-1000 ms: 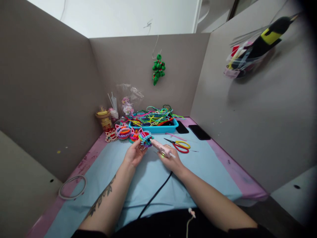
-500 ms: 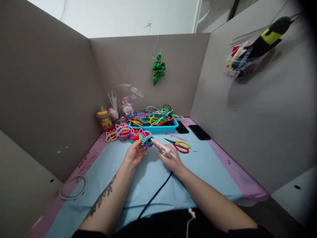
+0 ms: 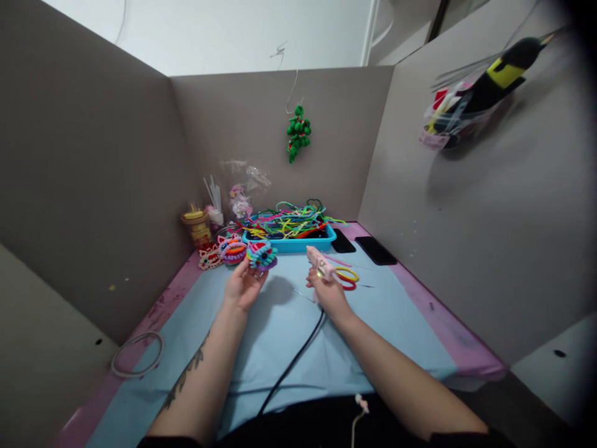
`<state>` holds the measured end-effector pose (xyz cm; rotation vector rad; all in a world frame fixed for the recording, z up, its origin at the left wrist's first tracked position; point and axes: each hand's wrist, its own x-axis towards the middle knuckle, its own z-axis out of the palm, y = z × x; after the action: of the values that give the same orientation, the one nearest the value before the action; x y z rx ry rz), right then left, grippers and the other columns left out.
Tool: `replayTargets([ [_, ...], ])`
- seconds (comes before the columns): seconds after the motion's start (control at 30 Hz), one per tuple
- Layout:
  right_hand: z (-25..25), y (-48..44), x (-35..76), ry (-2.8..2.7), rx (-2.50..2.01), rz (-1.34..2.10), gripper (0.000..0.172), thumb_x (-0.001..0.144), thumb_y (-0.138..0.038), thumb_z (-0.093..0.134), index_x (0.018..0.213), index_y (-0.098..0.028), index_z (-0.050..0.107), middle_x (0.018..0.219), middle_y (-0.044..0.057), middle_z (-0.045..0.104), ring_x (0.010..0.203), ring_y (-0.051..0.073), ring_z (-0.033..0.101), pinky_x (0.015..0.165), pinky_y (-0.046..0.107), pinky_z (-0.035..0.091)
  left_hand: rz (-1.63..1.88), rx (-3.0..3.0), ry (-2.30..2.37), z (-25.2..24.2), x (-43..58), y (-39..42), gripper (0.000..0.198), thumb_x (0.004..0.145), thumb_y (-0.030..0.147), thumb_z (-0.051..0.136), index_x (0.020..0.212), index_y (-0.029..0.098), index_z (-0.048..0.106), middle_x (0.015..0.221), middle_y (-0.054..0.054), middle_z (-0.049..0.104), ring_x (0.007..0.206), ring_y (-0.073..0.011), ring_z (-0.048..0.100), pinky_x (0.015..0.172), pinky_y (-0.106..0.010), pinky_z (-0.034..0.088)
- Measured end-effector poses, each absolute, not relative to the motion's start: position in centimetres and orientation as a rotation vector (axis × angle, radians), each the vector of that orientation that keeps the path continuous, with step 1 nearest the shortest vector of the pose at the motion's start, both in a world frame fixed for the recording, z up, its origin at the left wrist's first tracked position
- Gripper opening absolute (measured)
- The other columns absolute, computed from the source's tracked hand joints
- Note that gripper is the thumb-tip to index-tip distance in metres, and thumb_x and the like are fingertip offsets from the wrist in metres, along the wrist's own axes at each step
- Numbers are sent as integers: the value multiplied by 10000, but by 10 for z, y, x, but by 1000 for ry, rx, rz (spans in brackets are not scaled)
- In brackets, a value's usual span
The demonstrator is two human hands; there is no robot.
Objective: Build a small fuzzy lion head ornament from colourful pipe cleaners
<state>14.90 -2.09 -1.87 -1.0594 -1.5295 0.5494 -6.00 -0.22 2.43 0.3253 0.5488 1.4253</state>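
Note:
My left hand (image 3: 242, 289) is closed on a small round craft figure made of pipe cleaners (image 3: 263, 256), blue, red and purple with a dark eye-like spot, held above the table. A pink hot glue gun (image 3: 319, 264) is gripped in my right hand (image 3: 330, 296), its nozzle pointing up and left, apart from the figure. A small light glows on its body, and a black cord (image 3: 295, 359) runs below this hand toward me. Behind the glue gun lie scissors (image 3: 349, 274) with yellow and red handles, their blades hidden by it.
A blue tray (image 3: 303, 246) heaped with coloured pipe cleaners (image 3: 289, 223) stands at the back. Similar figures (image 3: 232, 250) and a cup (image 3: 198, 229) are at left. Two dark phones (image 3: 375, 249) lie at right. Grey partitions (image 3: 233, 124) enclose the table; a white ring (image 3: 137, 354) lies front left.
My hands have drawn apart: the left has moved left with the figure and turned it, while the glue gun has moved right, away from it, and now points farther up.

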Motion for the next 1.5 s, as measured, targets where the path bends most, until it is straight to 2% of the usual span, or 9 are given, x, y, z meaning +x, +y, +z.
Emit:
replayTargets([
  [0.1,-22,-23,148,-1546,-1185,710,399,854,-442,434,1143,-166,431,658,7,588,524,150,561,481,251,423,1628,265,478,32,-82,4,196,866,202,463,797,175,644,704,-27,700,738,-158,656,832,-364,488],
  [0.2,-24,-33,136,-1852,-1234,693,532,795,-351,547,1242,-165,327,827,41,618,653,167,588,571,263,430,1790,195,470,37,-102,9,214,872,199,444,776,177,634,688,-18,701,734,-140,658,841,-347,489],
  [0.33,-21,-45,113,-2258,-1193,553,490,770,-203,541,1239,-167,403,1108,126,578,971,235,561,795,334,422,1838,164,475,38,-110,11,204,869,194,451,770,180,628,706,-10,707,733,-128,659,851,-335,486],
  [0.5,-19,-39,115,-2377,-1136,555,652,681,-389,686,1242,-156,449,1119,133,539,1034,270,501,856,381,404,1802,188,481,35,-106,12,194,864,195,460,773,178,631,715,-14,704,740,-136,659,842,-344,486],
  [0.57,-19,-30,129,-2257,-1141,604,526,722,-332,653,1193,-158,493,1069,102,545,972,211,520,824,326,420,1790,199,481,34,-105,13,178,856,194,470,785,174,632,729,-17,705,756,-142,660,840,-350,485],
  [0.7,-23,-12,159,-1997,-1445,403,100,776,-206,563,847,-170,624,882,50,556,872,175,523,793,297,399,1756,198,506,32,-103,13,192,860,203,466,764,171,630,690,-14,696,727,-146,656,820,-352,488],
  [0.9,-33,-10,157,-2117,-1631,326,121,743,-279,605,793,-174,639,868,60,572,854,194,523,754,286,381,1637,236,514,31,-89,8,211,868,207,465,742,166,629,687,-27,697,714,-156,654,805,-355,492],
  [1.2,-37,-7,146,-2145,-1763,252,151,815,-184,480,765,-154,620,874,117,598,856,230,537,722,313,363,1439,307,488,30,-71,-1,182,875,205,464,828,150,631,693,-46,687,686,-163,647,790,-357,505],
  [1.5,16,-21,176,-2037,-1118,343,125,806,-116,466,709,-189,497,752,17,526,746,159,490,682,270,371,1363,297,533,33,-64,-7,215,890,213,436,811,131,618,707,-69,687,701,-168,659,729,-316,530],
])
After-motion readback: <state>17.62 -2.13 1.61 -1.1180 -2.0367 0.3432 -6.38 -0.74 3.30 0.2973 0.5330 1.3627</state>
